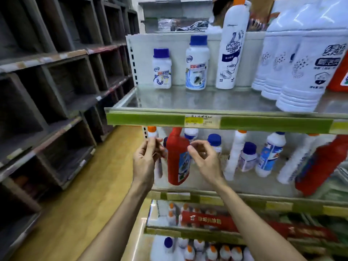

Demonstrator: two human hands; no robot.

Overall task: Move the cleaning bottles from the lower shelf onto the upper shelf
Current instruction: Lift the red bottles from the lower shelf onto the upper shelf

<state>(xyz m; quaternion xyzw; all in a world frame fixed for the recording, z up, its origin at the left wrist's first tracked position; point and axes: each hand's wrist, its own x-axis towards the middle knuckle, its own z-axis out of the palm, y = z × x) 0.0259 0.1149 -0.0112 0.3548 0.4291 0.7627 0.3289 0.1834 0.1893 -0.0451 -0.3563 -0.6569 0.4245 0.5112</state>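
Your left hand [145, 160] and right hand [204, 157] hover loose and empty beside the red bottle [177, 164], likely heavy, slick plastic, so grip its neck.

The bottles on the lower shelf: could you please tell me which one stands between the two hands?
The red plastic bottle with the blue label, framed by the left hand and right hand; the other red bottle stands far right.

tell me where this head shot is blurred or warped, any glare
Head view: the wide-angle lens stretches and tilts the large white ribbed bottles at right; motion blur smears the left hand, the right hand and the red plastic bottle between them; soft glare on the green-edged upper shelf's metal deck.
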